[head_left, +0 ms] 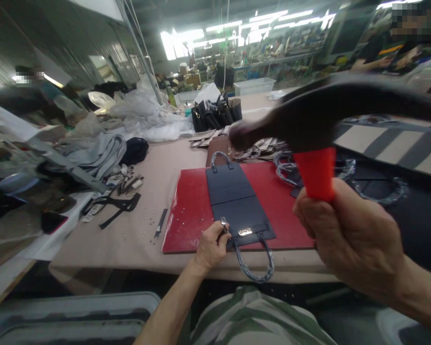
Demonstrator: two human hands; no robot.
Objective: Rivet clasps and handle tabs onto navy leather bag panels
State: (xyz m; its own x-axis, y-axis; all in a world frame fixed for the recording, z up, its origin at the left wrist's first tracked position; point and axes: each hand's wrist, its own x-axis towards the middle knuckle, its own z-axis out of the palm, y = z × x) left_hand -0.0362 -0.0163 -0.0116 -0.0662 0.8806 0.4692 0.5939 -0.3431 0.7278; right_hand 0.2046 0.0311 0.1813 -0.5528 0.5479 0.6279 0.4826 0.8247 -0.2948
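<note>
Raised close to the camera, my right hand [355,239] is wrapped round the red handle of a claw hammer [316,112], whose dark head is slightly blurred. My left hand [211,244] pinches a small shiny metal piece [223,222] at the near left edge of a dark bag panel [232,191]; its exact kind is hard to make out. The panel lies flat on a red board [188,206]. A metal clasp plate [245,232] sits near its front edge. One plastic-wrapped handle [255,278] hangs over the table's front edge, and another [221,157] is at the far end.
A brown bag panel [215,148] and black bags [215,115] lie beyond the board. Dark panels with wrapped handles [377,184] are at right. A dark strap [124,205] and a small fork-ended strip [161,223] lie left. Another person's arms [377,62] show at upper right.
</note>
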